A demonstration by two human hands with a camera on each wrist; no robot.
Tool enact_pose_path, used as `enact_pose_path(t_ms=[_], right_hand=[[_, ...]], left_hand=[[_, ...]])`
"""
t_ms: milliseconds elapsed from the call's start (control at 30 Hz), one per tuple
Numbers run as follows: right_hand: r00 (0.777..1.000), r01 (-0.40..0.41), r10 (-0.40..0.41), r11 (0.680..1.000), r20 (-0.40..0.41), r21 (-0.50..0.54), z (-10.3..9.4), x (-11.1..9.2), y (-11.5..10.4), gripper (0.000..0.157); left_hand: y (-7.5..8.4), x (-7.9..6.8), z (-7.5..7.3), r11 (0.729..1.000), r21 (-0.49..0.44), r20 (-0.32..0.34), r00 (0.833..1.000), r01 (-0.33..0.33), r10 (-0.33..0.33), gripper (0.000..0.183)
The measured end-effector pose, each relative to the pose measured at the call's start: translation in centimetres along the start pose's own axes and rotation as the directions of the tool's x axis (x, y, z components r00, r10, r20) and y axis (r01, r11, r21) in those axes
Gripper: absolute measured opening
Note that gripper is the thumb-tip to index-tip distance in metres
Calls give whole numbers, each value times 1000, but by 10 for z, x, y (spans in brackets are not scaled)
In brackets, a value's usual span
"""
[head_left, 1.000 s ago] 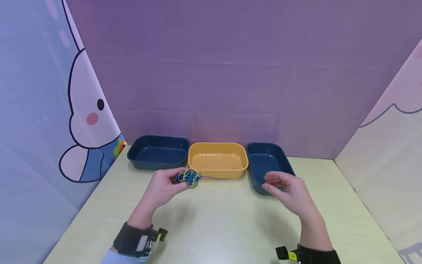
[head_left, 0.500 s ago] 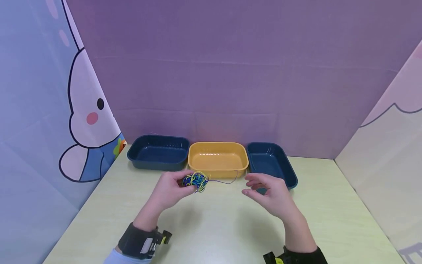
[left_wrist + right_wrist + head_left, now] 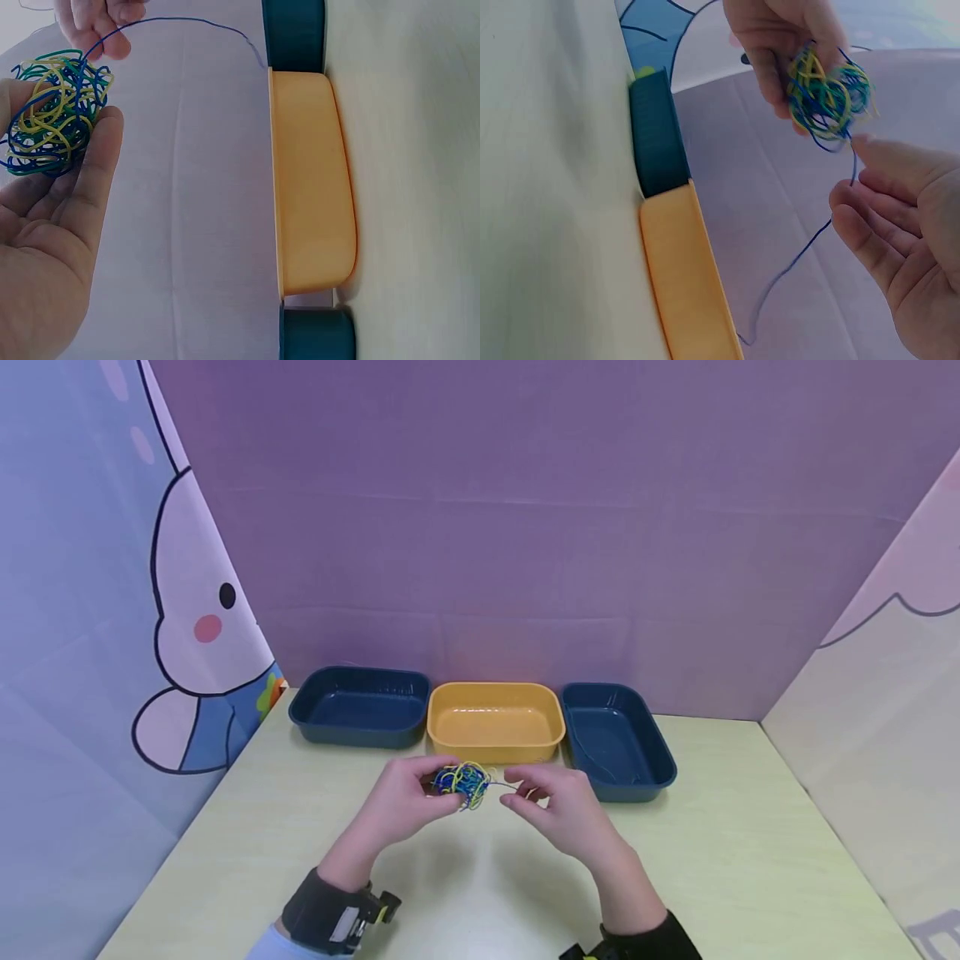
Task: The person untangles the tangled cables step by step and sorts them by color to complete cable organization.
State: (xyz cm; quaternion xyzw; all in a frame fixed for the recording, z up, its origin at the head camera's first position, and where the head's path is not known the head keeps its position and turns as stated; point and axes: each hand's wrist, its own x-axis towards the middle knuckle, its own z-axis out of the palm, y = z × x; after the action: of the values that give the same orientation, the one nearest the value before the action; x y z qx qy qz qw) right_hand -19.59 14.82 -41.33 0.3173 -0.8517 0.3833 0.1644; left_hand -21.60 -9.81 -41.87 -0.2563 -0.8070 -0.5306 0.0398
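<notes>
Head view: the left hand (image 3: 405, 800) holds a tangle of thin wires (image 3: 467, 785), blue, yellow and green, with the thumb on one side and the fingers on the other. The tangle is raised above the bench (image 3: 750, 835), on the near side of a yellow tray (image 3: 495, 753). Just right of it is the right hand (image 3: 564, 810), its fingers bent and its thumb a narrow gap from the index finger. One blue strand (image 3: 180, 19) leaves the tangle toward that hand; in the right wrist view it passes close by the thumb tip, goes behind the fingers and trails on past them. Whether the right hand touches the strand, I cannot tell. Three trays line the far side of the bench: a dark blue left tray (image 3: 360, 737), the yellow one in the middle, and a dark blue right tray (image 3: 633, 793), whose long sides run from near to far. Purple cloth (image 3: 525, 527) stands behind them. A black band (image 3: 318, 906) wraps the left wrist, above a light blue sleeve (image 3: 296, 945).
</notes>
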Motion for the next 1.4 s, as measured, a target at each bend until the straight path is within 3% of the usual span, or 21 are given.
enact_pose_path(t_ms=[167,333,433,667,833,1133,1233,1400], right_hand=[[999,-2,0,999,-33,-34,5,2,-2,12],[998,20,-22,999,-59,-38,4,2,-4,10],[998,24,-26,999,-61,-33,4,2,-4,10],[998,25,-27,999,-63,-29,3,2,-3,10],[998,23,-24,1000,-53,-21,4,2,-3,9],[997,69,-69,997,-20,-39,2,1,0,9],[996,91,-92,995,-22,-32,0,1,0,10],[991,130,-132,990,-35,-53,-4,0,0,12]], left_hand=[[12,-1,0,999,-41,9,1000,-5,5,30],[35,-5,-4,996,-87,34,999,-6,9,31],[38,-5,-5,994,-109,43,999,-12,17,31],[-2,1,1,985,-171,72,997,11,1,39],[4,1,0,989,-142,70,997,42,-32,40],[42,-6,-8,998,-49,59,998,39,-36,28],[40,-6,-8,999,-43,55,998,33,-31,27],[17,-3,-5,998,-60,61,998,20,-16,29]])
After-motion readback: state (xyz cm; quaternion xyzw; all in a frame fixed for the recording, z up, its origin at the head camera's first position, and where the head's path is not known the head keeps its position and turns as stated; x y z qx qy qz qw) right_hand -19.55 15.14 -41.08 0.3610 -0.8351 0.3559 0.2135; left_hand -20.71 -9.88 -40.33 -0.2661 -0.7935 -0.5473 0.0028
